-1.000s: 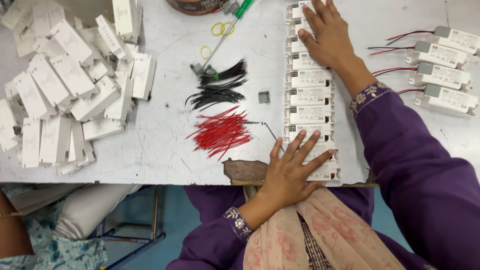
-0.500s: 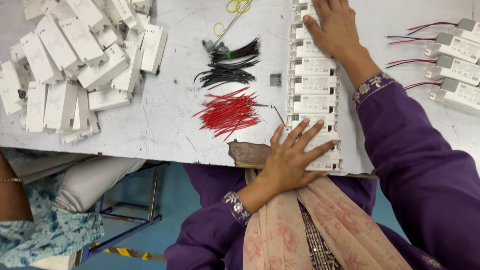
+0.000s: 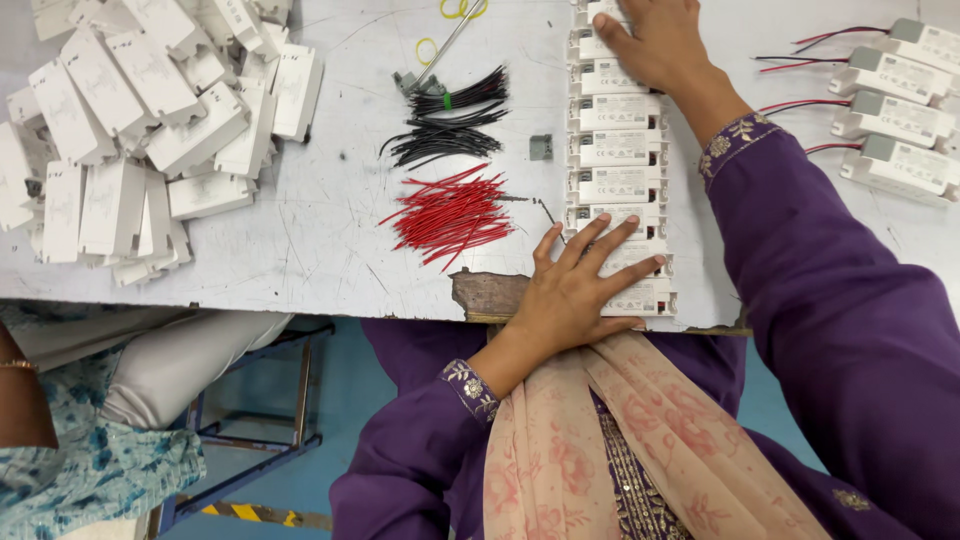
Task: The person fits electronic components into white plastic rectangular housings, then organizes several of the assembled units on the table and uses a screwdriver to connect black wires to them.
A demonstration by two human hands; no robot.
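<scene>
Head view is showing a white desk (image 3: 330, 240) from above, with a column of white driver boxes (image 3: 615, 150) running down the middle right of the frame. The left hand (image 3: 575, 285) is lying flat at the column's lower end, fingers spread over the last two boxes near the desk's chipped edge. The right hand (image 3: 660, 40) is pressing on the column's upper end at the top of the frame — fingers together and extended, gripping nothing. Just left of the column a bundle of red wires (image 3: 450, 212) is lying loose, with a bundle of black wires (image 3: 450, 120) above it. A heap of white box covers (image 3: 140, 130) is filling the upper left, and wired driver boxes (image 3: 895, 110) are sitting at the upper right — well apart from both hands.
</scene>
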